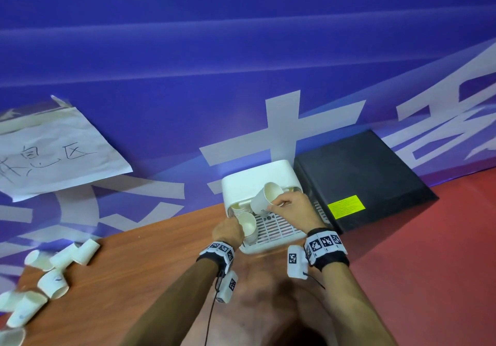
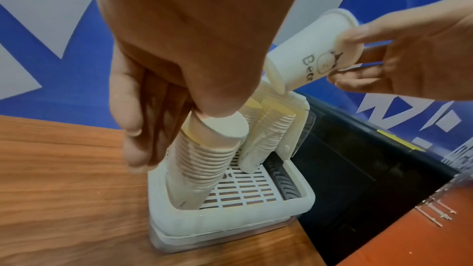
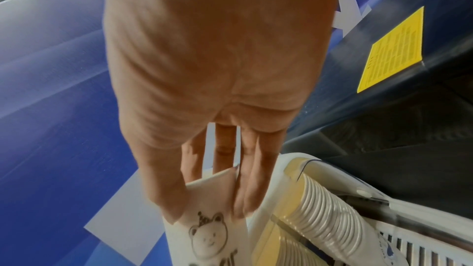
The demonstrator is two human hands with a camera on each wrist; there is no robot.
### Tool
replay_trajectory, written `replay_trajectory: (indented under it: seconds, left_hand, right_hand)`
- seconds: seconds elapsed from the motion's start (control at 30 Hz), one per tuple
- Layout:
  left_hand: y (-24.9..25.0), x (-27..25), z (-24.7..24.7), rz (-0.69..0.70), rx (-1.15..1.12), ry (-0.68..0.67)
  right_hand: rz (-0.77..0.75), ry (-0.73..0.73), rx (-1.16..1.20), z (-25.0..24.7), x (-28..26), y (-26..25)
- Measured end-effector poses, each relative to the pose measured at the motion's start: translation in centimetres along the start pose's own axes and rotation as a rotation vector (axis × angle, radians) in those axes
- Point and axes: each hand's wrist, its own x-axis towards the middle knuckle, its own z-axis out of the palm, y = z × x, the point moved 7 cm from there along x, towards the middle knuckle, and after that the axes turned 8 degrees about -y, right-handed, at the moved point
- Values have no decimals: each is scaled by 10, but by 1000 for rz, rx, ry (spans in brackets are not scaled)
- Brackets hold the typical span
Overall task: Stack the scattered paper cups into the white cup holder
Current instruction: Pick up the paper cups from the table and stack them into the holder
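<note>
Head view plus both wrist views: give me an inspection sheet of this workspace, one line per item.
Surface: wooden table; red surface to the right.
Job's things: white cup holder holds two leaning cup stacks; front stack, rear stack. Loose cups lie scattered at far left.
Clutter: black box with yellow label beside the holder.
Hands: left hand grips the front stack's top; right hand pinches a single cup, tilted above the holder.
Cables: thin black cable hangs from the left wrist.
Surroundings: blue banner wall; handwritten paper sheet taped to it.
</note>
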Motion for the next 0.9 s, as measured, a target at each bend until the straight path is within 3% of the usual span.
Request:
replay_trajectory:
  seconds: [0.1,0.27,0.4,0.57,0.73,0.9]
  left_hand:
    - [-8,8,13,23,-32,-131]
    - [-19,11,36,169,-438,-327]
    - [-29,12,38,168,-536,-278]
    - [-33,8,34,275,-577,-202]
    - [-30,3,21,311,-563,-59]
    - [-34,5,24,251,-563,-115]
  right_hand:
    - [16,-107,25,18,1,5]
    - [33,-172,-46,49,3,10]
    - [29,-207,-159,71,13,13]
    - [85,-359,-366,111,28,36]
    - [154,-400,-493,137,38,58]
    - [122,-413,-580,143,42,44]
